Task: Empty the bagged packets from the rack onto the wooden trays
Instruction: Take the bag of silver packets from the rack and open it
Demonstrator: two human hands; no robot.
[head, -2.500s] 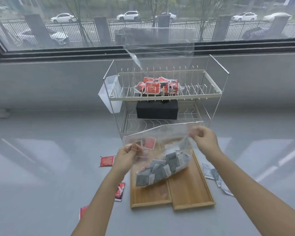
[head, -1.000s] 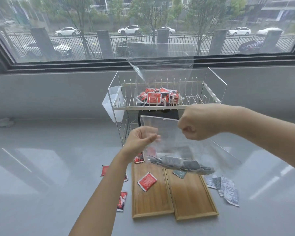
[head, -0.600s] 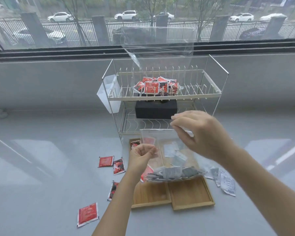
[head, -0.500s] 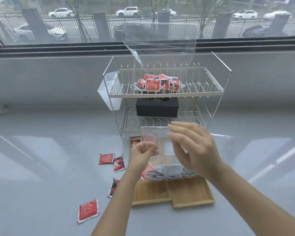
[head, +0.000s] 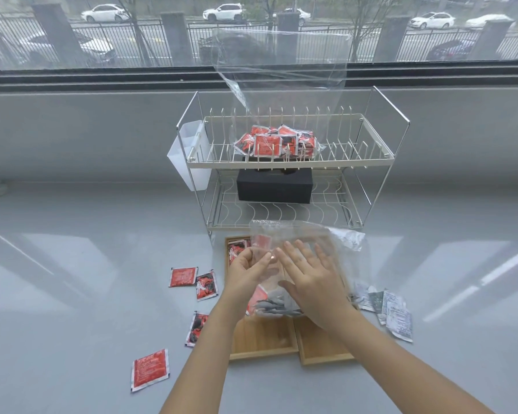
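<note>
Four red packets (head: 182, 276) loose left of wooden trays (head: 263, 339).

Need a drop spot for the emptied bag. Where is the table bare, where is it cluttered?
Bare: the grey table left of the red packets, and far right beyond the grey packets. Crowded: the wooden trays, under both hands and the clear bag; packets flank both sides; rack behind.

Wide window (head: 162, 31) with dark frame, grey wall (head: 72, 130) below; glossy grey floor (head: 72, 294) reflecting daylight
</note>
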